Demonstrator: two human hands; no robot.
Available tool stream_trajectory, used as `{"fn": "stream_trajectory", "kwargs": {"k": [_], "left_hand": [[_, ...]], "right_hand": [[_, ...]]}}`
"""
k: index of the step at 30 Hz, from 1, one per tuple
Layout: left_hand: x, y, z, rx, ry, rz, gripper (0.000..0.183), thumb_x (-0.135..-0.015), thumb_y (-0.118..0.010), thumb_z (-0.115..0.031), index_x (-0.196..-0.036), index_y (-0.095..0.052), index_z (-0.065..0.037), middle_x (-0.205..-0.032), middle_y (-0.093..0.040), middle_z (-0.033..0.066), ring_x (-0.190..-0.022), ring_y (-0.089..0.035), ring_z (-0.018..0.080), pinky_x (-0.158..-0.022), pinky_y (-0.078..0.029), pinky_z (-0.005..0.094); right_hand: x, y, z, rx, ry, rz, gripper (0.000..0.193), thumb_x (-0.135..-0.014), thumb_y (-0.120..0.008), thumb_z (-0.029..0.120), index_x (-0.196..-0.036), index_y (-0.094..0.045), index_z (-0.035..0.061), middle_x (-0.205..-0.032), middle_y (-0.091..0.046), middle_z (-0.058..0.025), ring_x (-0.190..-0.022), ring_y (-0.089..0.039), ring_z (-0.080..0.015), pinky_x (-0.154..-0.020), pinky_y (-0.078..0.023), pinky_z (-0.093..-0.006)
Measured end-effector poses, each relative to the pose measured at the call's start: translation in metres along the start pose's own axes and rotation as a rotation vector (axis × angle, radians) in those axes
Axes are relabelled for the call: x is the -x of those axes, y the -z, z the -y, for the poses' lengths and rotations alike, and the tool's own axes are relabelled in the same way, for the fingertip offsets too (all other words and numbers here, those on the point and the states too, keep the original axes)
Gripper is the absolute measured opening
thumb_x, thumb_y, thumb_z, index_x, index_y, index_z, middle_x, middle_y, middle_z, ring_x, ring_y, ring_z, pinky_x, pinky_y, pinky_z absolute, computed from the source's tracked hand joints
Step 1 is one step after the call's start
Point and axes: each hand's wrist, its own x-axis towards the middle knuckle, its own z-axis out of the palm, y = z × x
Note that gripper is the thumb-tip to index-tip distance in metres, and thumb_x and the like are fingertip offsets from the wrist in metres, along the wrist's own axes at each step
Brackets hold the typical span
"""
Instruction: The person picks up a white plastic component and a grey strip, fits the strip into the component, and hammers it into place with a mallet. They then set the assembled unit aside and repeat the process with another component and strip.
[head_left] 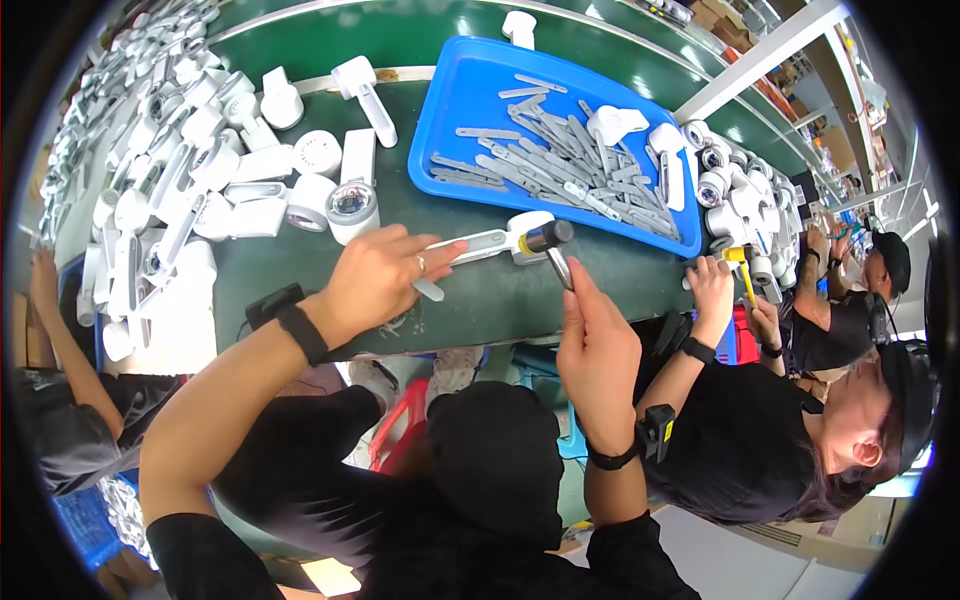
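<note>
My left hand [375,280] is closed on a white handheld device [485,245] with a rounded head and a grey inset along its handle, pressed low over the green workbench [480,300]. A loose grey strip [430,290] pokes out beneath its fingers. In my right hand [598,355] is a small mallet [548,237] with a black face and a yellow band, gripped by its metal handle. The mallet's head overlaps the device's round end; whether they touch I cannot tell.
Beyond my hands lies a blue tray [425,130] with many grey strips and some white parts. White devices [205,160] are heaped at the left, and more [745,190] at the right. Beside me on the right, a co-worker's hand holds a yellow hammer [740,262].
</note>
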Motion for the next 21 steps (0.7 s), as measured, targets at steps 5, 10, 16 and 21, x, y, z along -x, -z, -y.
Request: {"fn": "stream_trajectory", "kwargs": {"k": [5,10,16,21], "left_hand": [[-0.003,0.003,0.007,0.003,-0.02,0.033,0.044,-0.083,-0.084,-0.013,-0.127,-0.077,-0.016,-0.094,-0.075,0.0016,-0.069,-0.058,0.0222,-0.059,-0.05,0.036],[-0.01,0.003,0.006,0.043,-0.028,0.027,0.046,-0.081,-0.085,-0.01,-0.127,-0.077,-0.015,-0.091,-0.074,0.0011,-0.068,-0.056,0.022,-0.059,-0.05,0.0361],[-0.009,0.006,0.004,0.037,-0.007,0.065,0.043,-0.081,-0.081,-0.009,-0.124,-0.078,-0.012,-0.09,-0.074,0.0024,-0.072,-0.06,0.0234,-0.063,-0.051,0.0373],[-0.008,0.005,0.007,0.036,-0.019,0.062,0.047,-0.079,-0.079,-0.006,-0.125,-0.077,-0.012,-0.088,-0.073,0.0023,-0.071,-0.059,0.0234,-0.062,-0.051,0.0374]], "right_hand": [[-0.012,0.001,0.012,0.131,0.014,-0.007,0.037,-0.1,-0.066,0.009,-0.137,-0.067,0.0104,-0.076,-0.06,-0.0108,-0.062,-0.062,-0.0308,-0.056,-0.048,-0.0419],[-0.011,-0.02,0.008,0.29,0.091,0.004,0.044,-0.095,-0.068,0.005,-0.138,-0.065,0.0098,-0.076,-0.06,-0.0088,-0.061,-0.062,-0.0283,-0.054,-0.048,-0.04],[-0.018,-0.006,0.02,0.141,-0.032,-0.051,0.035,-0.102,-0.062,0.009,-0.137,-0.066,0.0122,-0.08,-0.064,-0.0126,-0.064,-0.063,-0.0332,-0.057,-0.049,-0.0432],[-0.023,0.001,0.025,0.234,-0.003,0.036,0.037,-0.1,-0.064,0.007,-0.136,-0.067,0.0118,-0.081,-0.065,-0.0128,-0.064,-0.064,-0.0338,-0.056,-0.049,-0.0433]]}}
